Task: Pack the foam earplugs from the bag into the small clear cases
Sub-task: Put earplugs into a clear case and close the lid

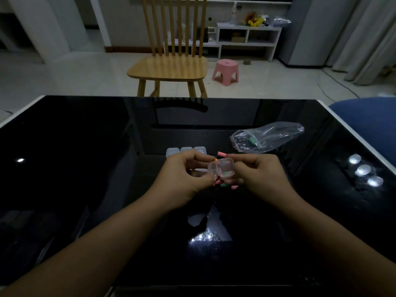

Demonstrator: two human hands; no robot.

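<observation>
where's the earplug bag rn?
Head view: the clear plastic bag lies on the black table, right of centre, just beyond the right hand and right of the row of small clear cases. Nothing touches it.

- A home living room: wooden chair and pink plastic stool on pale floor tiles.
- White low shelf, curtains, glossy black table.

The surface is glossy black with a white edge. The case between the hands is clear, showing pink and green earplugs inside. A pink earplug lies beyond it. The far-right bag is transparent, holding a green earplug. Beyond stand a light wooden chair and a pink stool.
</observation>
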